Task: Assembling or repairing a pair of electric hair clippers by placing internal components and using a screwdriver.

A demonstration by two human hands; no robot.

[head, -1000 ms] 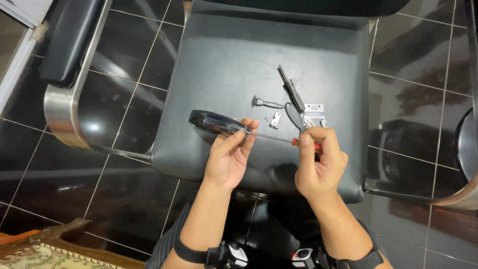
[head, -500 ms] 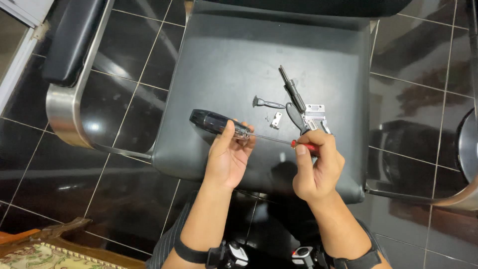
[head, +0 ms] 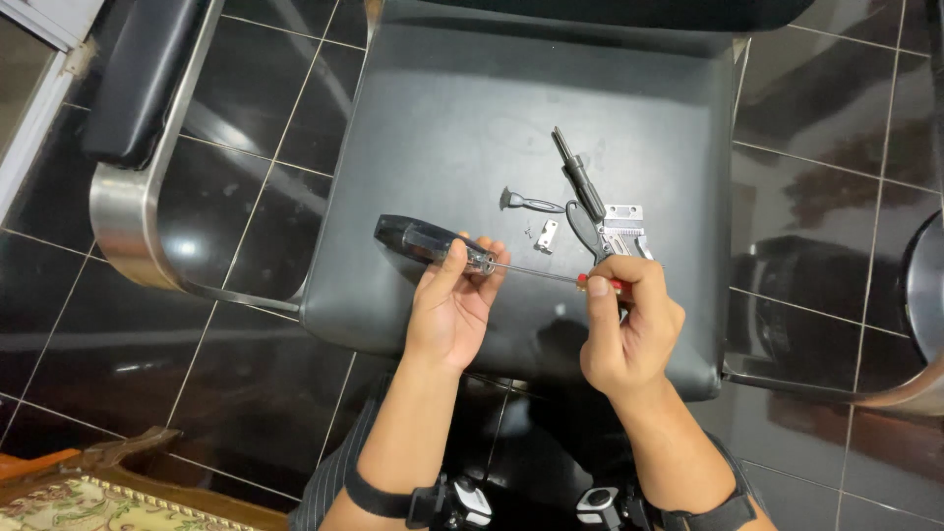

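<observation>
Over the black chair seat [head: 442, 128], the left hand [head: 452, 310] is gripping a screwdriver [head: 433, 244], the right hand [head: 629, 324] pinching its red-tipped end [head: 590, 282]; loose metal parts [head: 615, 231] are lying unassembled behind them.

Screwdriver [head: 462, 251]: clear glossy plastic handle, thin bare metal shaft. Chair seat [head: 472, 147]: smooth matt black vinyl. Armrest frame [head: 123, 211]: polished chrome. Floor tiles [head: 246, 147]: glossy black.

Screwdriver [head: 447, 248]: dark translucent handle with a black end cap, thin bare metal shaft, lying almost level and running left to right, slightly down toward the right. Handle pinched in the left hand [head: 450, 313] fingers; the shaft's far end meets a small red-tipped piece [head: 602, 284] pinched in the right hand [head: 629, 329]. Both are held above the front part of the black chair seat [head: 442, 138].
</observation>
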